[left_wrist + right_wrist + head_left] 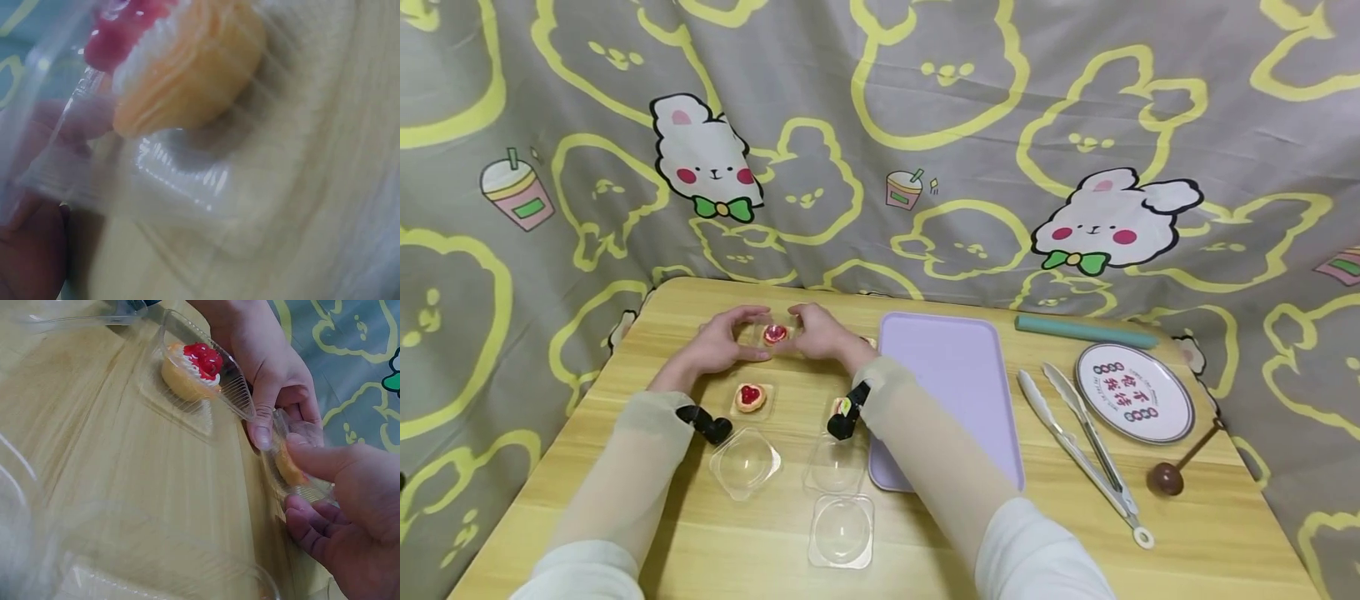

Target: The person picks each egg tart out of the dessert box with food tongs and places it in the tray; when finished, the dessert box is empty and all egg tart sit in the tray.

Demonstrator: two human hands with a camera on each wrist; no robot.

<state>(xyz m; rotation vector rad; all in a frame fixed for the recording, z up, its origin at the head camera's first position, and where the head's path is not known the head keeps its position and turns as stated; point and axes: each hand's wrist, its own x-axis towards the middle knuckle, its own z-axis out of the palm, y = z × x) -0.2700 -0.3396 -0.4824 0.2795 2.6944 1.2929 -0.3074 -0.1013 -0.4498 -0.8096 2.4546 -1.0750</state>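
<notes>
Between both hands, near the table's back, is a tart (775, 335) with red topping in a clear plastic container (270, 464). My left hand (721, 343) grips the container's left side, thumb nearer. From the other side my right hand (823, 332) holds it between thumb and fingers. Closer to the front sits another tart (751, 397) on a clear base, with red heart topping and white cream; the tart (192, 372) shows large in the right wrist view. In the left wrist view, clear plastic and a blurred tart (194, 69) partly cover my left hand (31, 250).
Clear domed lids (841, 531) lie at the front. A partly hidden tart (839, 406) is under my right wrist. Rightward lie a lilac tray (955, 367), metal tongs (1078, 442), a white plate (1135, 392), a teal stick (1086, 332) and a brown ball-ended utensil (1167, 478).
</notes>
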